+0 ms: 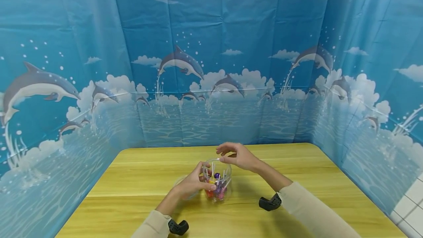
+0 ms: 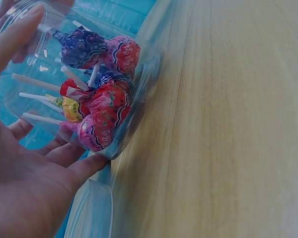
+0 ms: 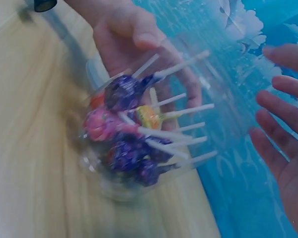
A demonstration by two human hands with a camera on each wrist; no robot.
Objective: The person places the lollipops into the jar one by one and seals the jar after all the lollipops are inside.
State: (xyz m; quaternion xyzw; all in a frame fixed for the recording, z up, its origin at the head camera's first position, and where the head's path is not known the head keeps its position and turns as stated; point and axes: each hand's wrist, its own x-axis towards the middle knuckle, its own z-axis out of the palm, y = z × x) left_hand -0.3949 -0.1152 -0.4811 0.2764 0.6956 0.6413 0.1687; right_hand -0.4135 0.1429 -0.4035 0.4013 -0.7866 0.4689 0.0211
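Observation:
A clear plastic jar [image 1: 228, 194] without a lid on it stands roughly upright at the middle of the table. Several wrapped lollipops [image 2: 109, 104] in red, pink, purple and yellow lie inside, most of their white sticks pointing towards the mouth. My left hand [image 1: 192, 183] grips the jar from its left side, thumb at the near wall and fingers round the far side. Over the jar's rim hovers my right hand [image 1: 240, 156], its fingers spread and loosely bent. In the right wrist view that hand [image 3: 288, 124] holds nothing.
A round clear lid [image 2: 92, 210] lies on the wooden table [image 1: 138, 179] beside the jar, partly hidden behind my left hand. Blue dolphin-print curtains [image 1: 211, 120] hang round the table's back and sides. White tiles [image 1: 413, 197] show at the lower right.

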